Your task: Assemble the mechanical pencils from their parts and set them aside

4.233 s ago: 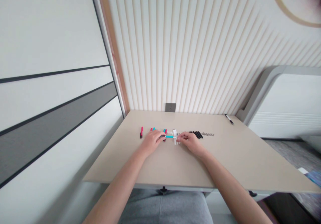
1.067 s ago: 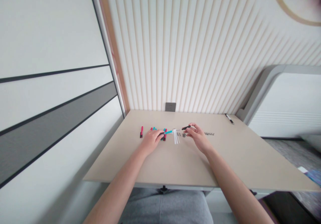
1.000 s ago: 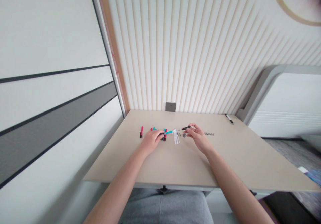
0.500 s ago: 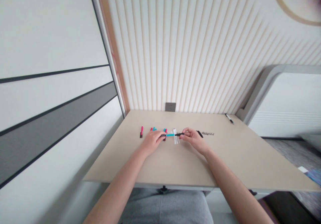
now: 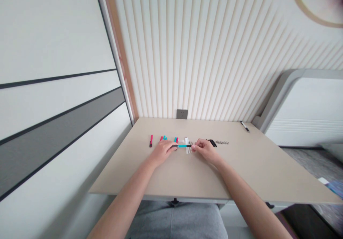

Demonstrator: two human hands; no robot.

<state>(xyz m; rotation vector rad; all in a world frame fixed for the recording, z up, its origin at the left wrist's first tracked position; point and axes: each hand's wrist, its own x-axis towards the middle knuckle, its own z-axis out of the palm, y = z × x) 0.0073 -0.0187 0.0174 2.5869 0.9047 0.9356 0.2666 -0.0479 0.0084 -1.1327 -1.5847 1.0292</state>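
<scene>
One blue-black pen (image 5: 182, 146) is pinched tightly by left hand (image 5: 162, 151) and right hand (image 5: 205, 150), well inside the table's near edge (image 5: 187, 197)

A ribbed cream wall (image 5: 171, 46) rises behind the pale beige table (image 5: 187, 182), with a dark socket (image 5: 182, 114) set low in it, just above the table's back edge. Over on the left stands a big white panel (image 5: 53, 31), crossed by black strips and a slanting grey band (image 5: 80, 119). To the right I see a grey-and-white headboard (image 5: 308, 105), grey streaky flooring (image 5: 300, 160) below it, and part of a gold-coloured ring (image 5: 302, 12) high up.
</scene>
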